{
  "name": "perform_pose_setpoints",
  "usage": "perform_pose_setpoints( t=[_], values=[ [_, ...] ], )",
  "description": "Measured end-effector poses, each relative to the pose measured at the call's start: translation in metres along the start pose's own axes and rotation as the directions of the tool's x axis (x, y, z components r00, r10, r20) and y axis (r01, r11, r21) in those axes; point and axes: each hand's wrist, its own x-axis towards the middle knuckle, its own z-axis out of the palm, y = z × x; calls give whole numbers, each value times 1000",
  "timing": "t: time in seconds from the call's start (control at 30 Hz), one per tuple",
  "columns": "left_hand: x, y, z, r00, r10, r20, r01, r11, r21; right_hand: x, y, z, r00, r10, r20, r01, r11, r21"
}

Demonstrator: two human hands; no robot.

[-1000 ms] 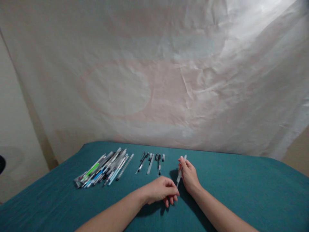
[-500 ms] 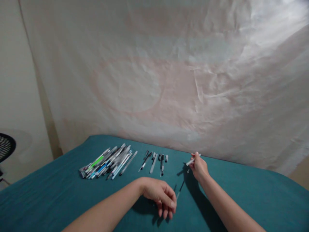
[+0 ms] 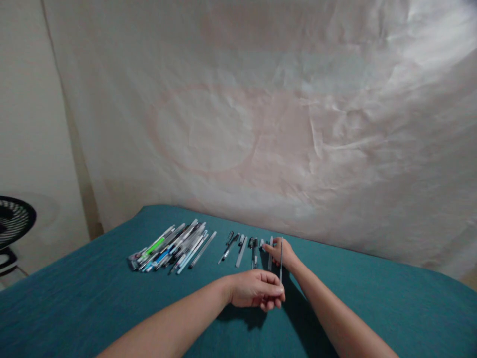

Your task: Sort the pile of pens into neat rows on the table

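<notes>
Left hand (image 3: pixel 259 290) pinching the slim, probably light and bendy rod (image 3: pixel 281 263) by its near end suits me; whether my right hand (image 3: pixel 287 254) grips anything, I can't tell.

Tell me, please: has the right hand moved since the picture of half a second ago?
Yes, to the left: the gap between the right hand and the pile of pens on the table has become smaller.
</notes>
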Motion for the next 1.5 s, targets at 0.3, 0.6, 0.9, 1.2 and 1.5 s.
perform_pose_setpoints(
  t=[0.3, 0.6, 0.9, 1.2, 1.5],
  values=[
    [11, -12, -4, 984, 96, -150, -108, 991, -78, -23, -8, -12, 1000, -11, 24, 9, 997, 74],
    [13, -13, -4, 971, 52, -235, -64, 997, -41, -66, -37, -22, 988, -58, 146, -19, 878, 479],
    [10, -12, 8, 972, 99, -214, -47, 970, 237, -43, -11, -7, 999, -21, 28, 12, 958, 286],
    [5, -8, 11, 986, 64, -155, -2, 928, 372, -36, -2, 1, 998, -57, -35, 60, 992, 110],
    [-41, 55, -24, 782, 211, -586, 524, 285, 802, -59, -10, -3, 880, -464, -100, 433, 871, -233]
  ],
)
